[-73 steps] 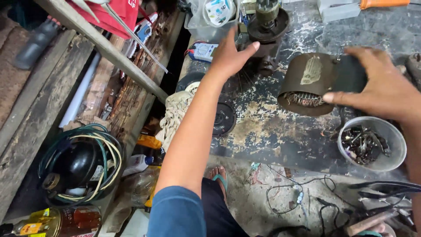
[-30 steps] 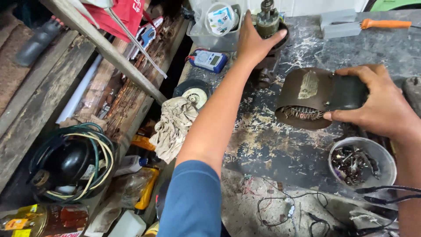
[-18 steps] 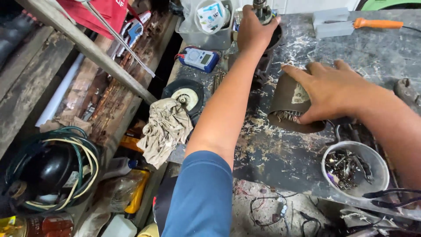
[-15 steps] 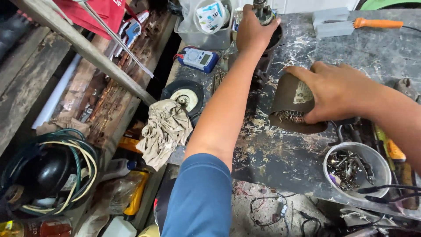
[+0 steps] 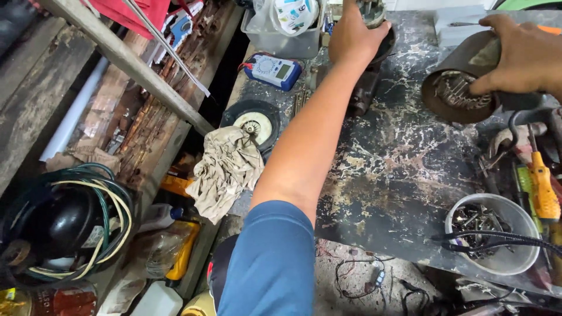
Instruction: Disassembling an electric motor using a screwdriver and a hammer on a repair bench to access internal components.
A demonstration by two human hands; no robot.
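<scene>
My left hand [image 5: 353, 34] reaches far across the stained dark workbench [image 5: 404, 169] and grips a motor rotor [image 5: 373, 11] at the top edge of the view. My right hand [image 5: 520, 55] holds a dark cylindrical motor housing [image 5: 459, 88] at the upper right, tilted so its open end with copper windings faces me. My left arm in a blue sleeve [image 5: 269, 263] runs diagonally across the middle.
A blue multimeter [image 5: 273, 71], a black wheel [image 5: 253, 122] and a dirty rag [image 5: 225, 169] lie at the bench's left edge. A bowl of small metal parts [image 5: 493, 234], a yellow screwdriver [image 5: 541, 187] and pliers sit at the right. A cable coil [image 5: 70, 222] lies on the floor at left.
My right hand has lifted the motor housing up and to the right, tilting its open end toward me. The left hand stays on the rotor. The view has shifted.
</scene>
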